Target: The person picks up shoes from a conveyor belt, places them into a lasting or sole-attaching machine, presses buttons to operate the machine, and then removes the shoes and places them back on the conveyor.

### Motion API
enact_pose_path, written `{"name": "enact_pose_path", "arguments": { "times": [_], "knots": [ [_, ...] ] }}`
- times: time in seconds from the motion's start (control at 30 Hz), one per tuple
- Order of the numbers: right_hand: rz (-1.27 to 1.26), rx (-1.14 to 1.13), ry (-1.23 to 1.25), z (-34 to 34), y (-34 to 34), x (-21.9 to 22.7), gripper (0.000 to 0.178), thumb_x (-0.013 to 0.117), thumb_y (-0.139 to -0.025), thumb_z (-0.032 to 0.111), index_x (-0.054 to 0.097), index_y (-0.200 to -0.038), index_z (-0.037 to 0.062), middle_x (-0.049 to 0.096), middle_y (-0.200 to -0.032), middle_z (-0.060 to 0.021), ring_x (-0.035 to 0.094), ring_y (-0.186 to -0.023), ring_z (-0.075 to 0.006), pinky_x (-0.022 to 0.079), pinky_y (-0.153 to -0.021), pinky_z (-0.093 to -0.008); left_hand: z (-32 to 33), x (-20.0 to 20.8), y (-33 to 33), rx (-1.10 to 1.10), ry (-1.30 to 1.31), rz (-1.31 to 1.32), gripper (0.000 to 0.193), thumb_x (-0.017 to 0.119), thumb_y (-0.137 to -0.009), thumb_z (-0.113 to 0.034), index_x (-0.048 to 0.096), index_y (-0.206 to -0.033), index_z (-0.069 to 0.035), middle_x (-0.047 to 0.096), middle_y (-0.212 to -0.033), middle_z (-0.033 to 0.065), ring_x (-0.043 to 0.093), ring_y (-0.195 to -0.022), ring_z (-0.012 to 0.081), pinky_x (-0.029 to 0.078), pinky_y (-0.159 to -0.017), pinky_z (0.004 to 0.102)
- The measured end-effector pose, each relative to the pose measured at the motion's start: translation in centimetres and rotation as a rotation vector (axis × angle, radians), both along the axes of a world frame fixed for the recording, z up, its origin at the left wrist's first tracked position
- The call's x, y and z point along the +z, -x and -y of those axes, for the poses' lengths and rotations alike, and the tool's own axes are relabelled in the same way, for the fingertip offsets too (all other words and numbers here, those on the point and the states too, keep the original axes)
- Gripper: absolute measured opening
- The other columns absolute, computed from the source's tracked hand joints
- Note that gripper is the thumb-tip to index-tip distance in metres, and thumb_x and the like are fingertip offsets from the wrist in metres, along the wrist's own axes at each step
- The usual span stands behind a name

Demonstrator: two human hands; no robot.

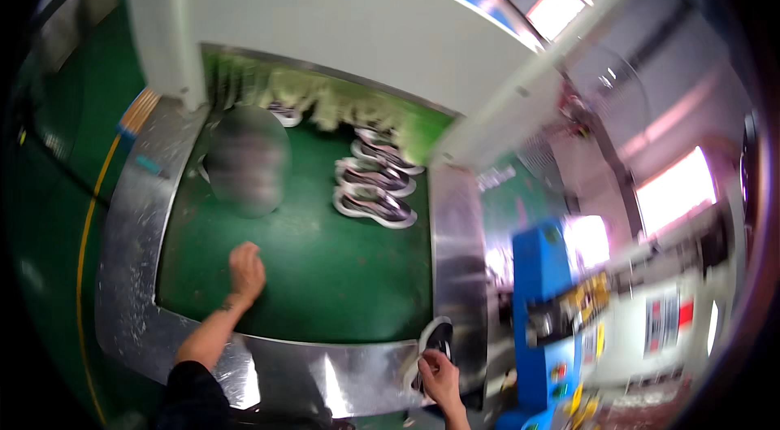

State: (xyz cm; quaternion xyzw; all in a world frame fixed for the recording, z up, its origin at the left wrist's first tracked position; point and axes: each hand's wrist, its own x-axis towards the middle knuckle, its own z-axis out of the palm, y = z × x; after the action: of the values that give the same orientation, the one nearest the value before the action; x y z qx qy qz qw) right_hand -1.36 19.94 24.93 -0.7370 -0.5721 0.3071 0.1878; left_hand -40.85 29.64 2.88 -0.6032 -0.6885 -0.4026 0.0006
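Observation:
My left hand (247,271) is over the green belt (305,267), its fingers curled in and no object showing in them. At the lower right, my right hand (440,380) grips a dark sneaker (439,336) with a pale sole, held over the corner of the metal frame. The fingers and wrist cover part of that shoe. Several dark sneakers with white soles, among them a nearest one (375,207), lie in a row on the right side of the belt. Another sneaker (285,113) sits further left, near the fringe.
A green fringe curtain (325,97) hangs under a large white machine housing (325,15) at the far end. A metal frame (459,243) borders the belt. To the right stands a blue machine (536,292) with buttons. A blurred round patch hides part of the belt.

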Motion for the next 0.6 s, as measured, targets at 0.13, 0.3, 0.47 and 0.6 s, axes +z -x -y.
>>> {"name": "enact_pose_path", "arguments": {
  "times": [0.13,0.3,0.47,0.6],
  "knots": [
    [-0.002,0.601,-0.157,-18.2,11.3,-1.6,0.045,0.069,-0.078,0.021,0.054,-0.114,-0.0003,0.062,-0.105,-0.0184,0.062,-0.096,-0.0313,0.050,-0.080,-0.0356,4.0,-4.3,9.9,0.292,0.203,-0.156,0.033,0.055,-0.077,-0.004,0.050,-0.109,0.001,0.046,-0.120,0.0171,0.044,-0.113,0.0355,0.034,-0.097,0.0464],
    [0.133,1.169,-0.197,-31.4,33.8,-7.7,0.079,0.070,-0.075,0.036,0.033,-0.130,-0.0071,0.050,-0.120,-0.0267,0.051,-0.109,-0.0391,0.046,-0.088,-0.0443,3.4,-1.5,10.4,0.345,0.304,-0.039,0.036,0.058,-0.076,-0.006,0.050,-0.110,0.001,0.046,-0.121,0.0163,0.044,-0.115,0.0347,0.033,-0.098,0.0463],
    [0.132,1.090,-0.300,-32.4,41.9,-15.7,0.051,0.073,-0.067,0.031,0.049,-0.096,-0.0034,0.063,-0.083,-0.0214,0.063,-0.075,-0.0368,0.052,-0.067,-0.0438,3.1,-2.1,11.4,0.282,0.246,-0.059,0.037,0.057,-0.075,-0.005,0.051,-0.111,0.000,0.048,-0.122,0.0163,0.047,-0.111,0.0351,0.036,-0.094,0.0467],
    [-0.023,1.032,0.139,-24.3,32.0,-13.5,0.056,0.068,-0.071,0.041,0.052,-0.098,-0.0047,0.059,-0.079,-0.0218,0.060,-0.074,-0.0362,0.048,-0.067,-0.0442,4.8,-1.7,11.0,0.386,0.276,-0.073,0.035,0.056,-0.076,-0.005,0.052,-0.110,0.000,0.048,-0.123,0.0171,0.045,-0.113,0.0354,0.036,-0.097,0.0455]
  ]
}}
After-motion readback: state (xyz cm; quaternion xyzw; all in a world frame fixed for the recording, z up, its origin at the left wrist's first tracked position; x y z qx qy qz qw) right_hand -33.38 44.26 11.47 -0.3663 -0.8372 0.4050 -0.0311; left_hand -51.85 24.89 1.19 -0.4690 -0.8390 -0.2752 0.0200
